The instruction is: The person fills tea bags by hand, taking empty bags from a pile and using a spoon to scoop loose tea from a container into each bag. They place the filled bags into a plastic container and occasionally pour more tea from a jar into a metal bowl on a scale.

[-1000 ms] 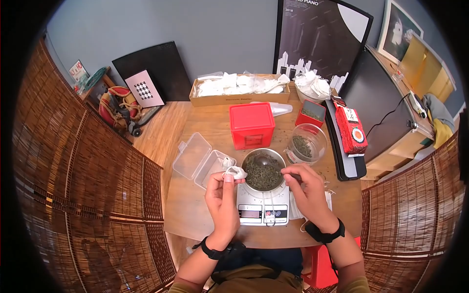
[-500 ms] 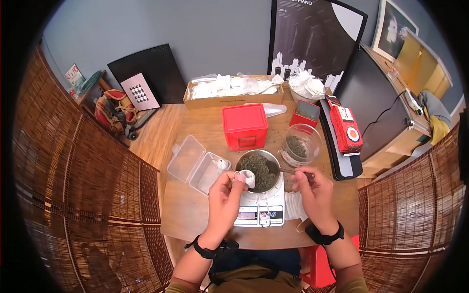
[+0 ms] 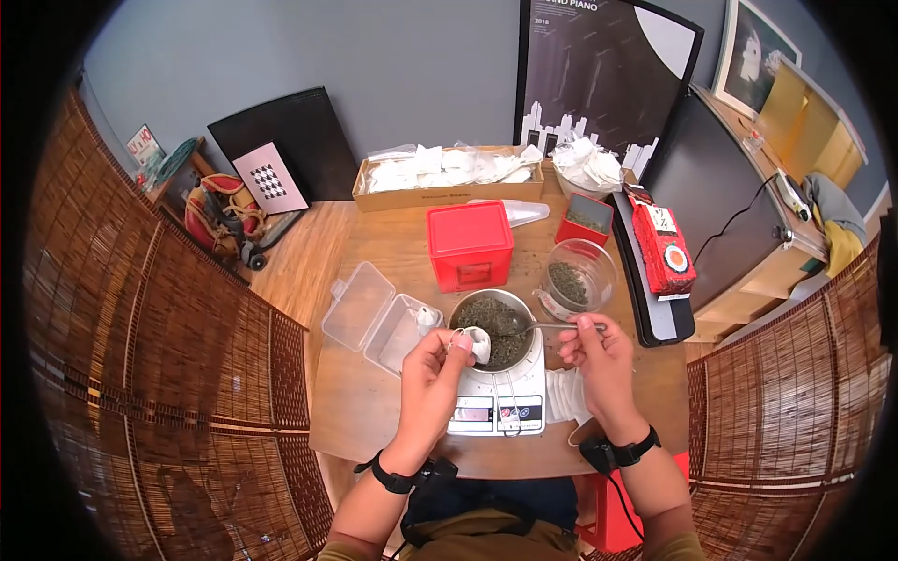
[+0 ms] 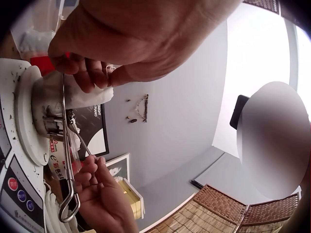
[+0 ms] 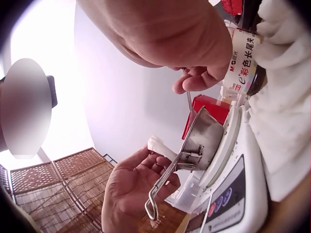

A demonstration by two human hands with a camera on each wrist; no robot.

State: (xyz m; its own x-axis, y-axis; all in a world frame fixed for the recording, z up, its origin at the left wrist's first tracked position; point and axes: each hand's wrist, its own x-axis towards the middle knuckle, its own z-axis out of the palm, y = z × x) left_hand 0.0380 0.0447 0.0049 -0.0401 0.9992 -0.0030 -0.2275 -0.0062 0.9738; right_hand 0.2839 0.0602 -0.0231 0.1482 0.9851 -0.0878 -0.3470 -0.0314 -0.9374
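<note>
My left hand [image 3: 430,379] pinches a small white drawstring bag [image 3: 480,346] at the near left rim of a metal pot [image 3: 536,348]. The bag's mouth faces the pot, and its string loops over my fingers. Dried green leaves [image 3: 510,352] lie in the pot, which sits on a white kitchen scale [image 3: 528,388]. My right hand [image 3: 608,369] grips the handle of a metal spoon [image 3: 557,325] from the right. Its bowl is down among the leaves. In the left wrist view the pot's wire handle [image 4: 68,141] sticks out toward me.
An open clear plastic box [image 3: 374,351] with a white filled bag stands left. Flat white bags [image 3: 564,397] lie right of the scale. Behind are a red tin [image 3: 470,243], a clear round tub [image 3: 599,271] of leaves, a small red container [image 3: 585,220] and a cardboard box [image 3: 421,196] of white bags.
My left hand has brought the bag right, over the pot's rim, with its mouth turned toward the leaves. The spoon has swung from the pot's far side to its middle, my right hand shifting rightward.
</note>
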